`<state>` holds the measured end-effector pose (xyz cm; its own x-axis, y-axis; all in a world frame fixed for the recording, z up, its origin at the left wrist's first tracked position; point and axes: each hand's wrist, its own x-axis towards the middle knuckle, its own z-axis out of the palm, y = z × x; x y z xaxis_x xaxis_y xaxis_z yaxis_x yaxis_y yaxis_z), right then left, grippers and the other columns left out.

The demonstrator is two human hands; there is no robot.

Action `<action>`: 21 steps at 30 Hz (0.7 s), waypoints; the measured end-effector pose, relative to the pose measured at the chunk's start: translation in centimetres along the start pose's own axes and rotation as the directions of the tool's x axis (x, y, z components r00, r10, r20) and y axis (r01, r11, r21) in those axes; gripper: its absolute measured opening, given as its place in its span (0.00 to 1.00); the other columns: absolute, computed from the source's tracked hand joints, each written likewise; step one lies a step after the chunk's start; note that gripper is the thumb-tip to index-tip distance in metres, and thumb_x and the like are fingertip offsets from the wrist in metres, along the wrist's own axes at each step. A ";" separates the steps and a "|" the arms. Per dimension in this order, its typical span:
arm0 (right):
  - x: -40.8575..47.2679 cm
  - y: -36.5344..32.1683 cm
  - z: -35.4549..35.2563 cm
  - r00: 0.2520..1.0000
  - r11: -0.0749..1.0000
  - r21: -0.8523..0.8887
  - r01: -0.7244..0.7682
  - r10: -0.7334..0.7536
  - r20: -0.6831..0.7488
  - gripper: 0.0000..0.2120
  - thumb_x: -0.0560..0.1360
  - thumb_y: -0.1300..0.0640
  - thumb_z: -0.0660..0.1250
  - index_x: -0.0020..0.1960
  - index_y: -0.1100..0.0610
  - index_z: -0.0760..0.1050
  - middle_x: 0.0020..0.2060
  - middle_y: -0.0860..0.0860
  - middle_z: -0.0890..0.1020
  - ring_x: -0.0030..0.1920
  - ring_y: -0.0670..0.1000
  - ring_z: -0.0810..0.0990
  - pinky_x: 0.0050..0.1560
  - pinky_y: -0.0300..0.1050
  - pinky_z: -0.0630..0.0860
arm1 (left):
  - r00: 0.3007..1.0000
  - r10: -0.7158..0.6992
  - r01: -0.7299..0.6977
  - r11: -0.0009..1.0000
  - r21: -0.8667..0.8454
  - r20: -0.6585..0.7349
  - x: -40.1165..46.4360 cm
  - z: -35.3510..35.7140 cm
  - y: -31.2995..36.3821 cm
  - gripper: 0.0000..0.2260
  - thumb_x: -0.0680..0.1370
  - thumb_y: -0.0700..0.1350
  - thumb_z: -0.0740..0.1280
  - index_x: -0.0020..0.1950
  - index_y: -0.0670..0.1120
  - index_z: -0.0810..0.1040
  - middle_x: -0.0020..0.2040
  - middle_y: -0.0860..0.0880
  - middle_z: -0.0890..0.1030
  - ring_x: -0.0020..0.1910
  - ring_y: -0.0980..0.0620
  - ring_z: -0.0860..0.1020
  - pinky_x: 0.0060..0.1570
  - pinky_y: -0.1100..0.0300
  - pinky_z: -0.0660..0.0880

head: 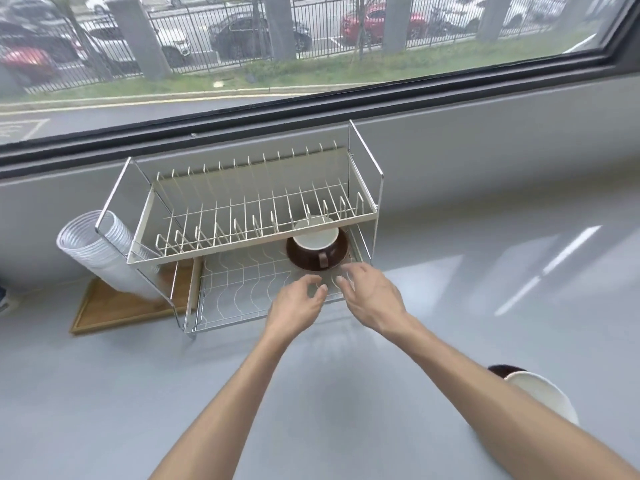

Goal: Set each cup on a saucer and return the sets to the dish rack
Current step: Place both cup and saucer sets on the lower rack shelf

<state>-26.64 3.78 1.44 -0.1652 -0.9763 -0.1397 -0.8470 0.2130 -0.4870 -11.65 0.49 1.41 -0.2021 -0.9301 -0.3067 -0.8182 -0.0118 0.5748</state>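
A two-tier wire dish rack [242,244] stands against the wall under the window. On the right end of its lower shelf a brown cup with a white inside [316,239] sits on a brown saucer [341,251], handle facing me. My left hand [298,304] and my right hand [370,296] hover just in front of that set, over the shelf's front edge, fingers apart and holding nothing. A second cup [543,393] stands on the counter at the lower right, partly hidden by my right forearm, with a dark saucer edge [502,370] behind it.
A stack of clear plastic cups [100,251] lies on its side left of the rack, over a wooden tray [117,313]. The grey counter [485,306] spreads to the right and front. The rack's upper tier holds only upright wire dividers.
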 end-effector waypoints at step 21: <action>-17.5 17.9 -5.3 0.901 0.900 -0.109 -0.423 0.405 -0.155 0.21 0.82 0.45 0.56 0.72 0.51 0.69 0.71 0.52 0.73 0.71 0.55 0.70 0.68 0.53 0.66 | 0.855 0.430 -0.518 0.721 0.461 0.289 -9.2 14.0 8.9 0.20 0.84 0.54 0.56 0.75 0.52 0.69 0.70 0.48 0.75 0.66 0.44 0.76 0.57 0.50 0.74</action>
<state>-41.56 24.44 -0.28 -0.5699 -0.7996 -0.1892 -0.7474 0.6001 -0.2851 -24.56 14.12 -1.29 -0.6801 -0.6947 -0.2342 -0.7331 0.6423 0.2237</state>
